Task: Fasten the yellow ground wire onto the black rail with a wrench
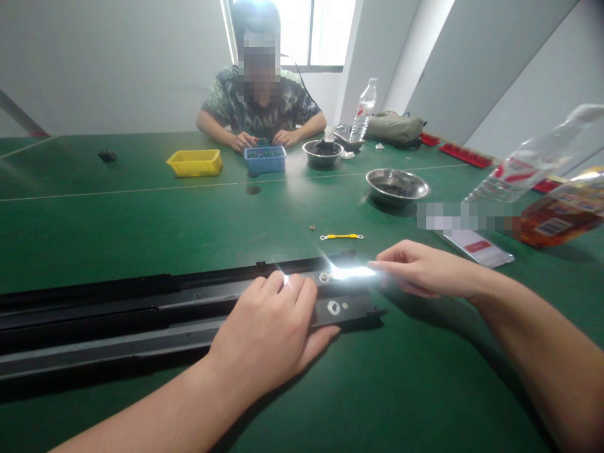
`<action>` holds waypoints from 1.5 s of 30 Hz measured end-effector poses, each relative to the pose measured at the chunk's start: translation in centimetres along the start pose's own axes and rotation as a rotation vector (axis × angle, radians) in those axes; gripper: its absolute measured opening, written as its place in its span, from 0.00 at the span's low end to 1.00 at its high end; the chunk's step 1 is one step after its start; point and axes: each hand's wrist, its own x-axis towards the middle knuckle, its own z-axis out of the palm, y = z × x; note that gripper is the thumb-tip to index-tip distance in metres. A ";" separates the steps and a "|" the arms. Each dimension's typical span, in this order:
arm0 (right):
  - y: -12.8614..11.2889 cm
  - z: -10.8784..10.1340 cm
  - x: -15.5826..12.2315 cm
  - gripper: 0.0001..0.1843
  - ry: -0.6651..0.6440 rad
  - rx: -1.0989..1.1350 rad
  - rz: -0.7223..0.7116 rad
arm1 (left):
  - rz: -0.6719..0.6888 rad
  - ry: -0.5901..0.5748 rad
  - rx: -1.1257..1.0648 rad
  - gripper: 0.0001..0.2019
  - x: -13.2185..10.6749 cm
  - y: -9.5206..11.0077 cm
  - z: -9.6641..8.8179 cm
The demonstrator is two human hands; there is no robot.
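A long black metal rail [198,296] with a channel profile lies across the table, running out of view at the left. My left hand [274,321] grips it near its right end, fingers over the top and thumb along the near side. In my right hand [415,270] is a shiny metal wrench [353,272], pinched at its right end; glare washes out its shape. Its left end is at a small nut [323,277] on the rail. Closer to me, a round washer-like fitting [334,307] shows on the rail's end.
Beyond the rail lie a yellow wire lead [343,236] with ring ends and a small brass nut [312,227]. Farther back are a steel bowl [397,182], a blue bin [265,165] and a yellow bin [195,165]. A person [259,107] sits opposite. Bottles [519,163] stand right.
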 end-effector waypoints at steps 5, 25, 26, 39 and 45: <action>-0.1 -0.1 0.2 0.24 0.093 0.020 -0.057 | -0.005 -0.007 -0.006 0.20 -0.1 0.0 0.0; 0.6 1.2 2.0 0.23 0.236 0.076 -0.234 | -0.006 -0.006 -0.003 0.20 -0.3 0.0 -0.1; 0.6 1.2 2.0 0.23 0.236 0.070 -0.235 | -0.005 -0.007 -0.004 0.20 -0.2 0.0 -0.1; 0.2 0.6 0.8 0.23 -0.003 -0.013 -0.121 | -0.004 -0.009 0.005 0.21 0.1 0.1 0.0; -0.3 0.4 0.1 0.24 -0.082 -0.031 -0.110 | -0.005 -0.015 0.011 0.21 0.0 0.1 -0.1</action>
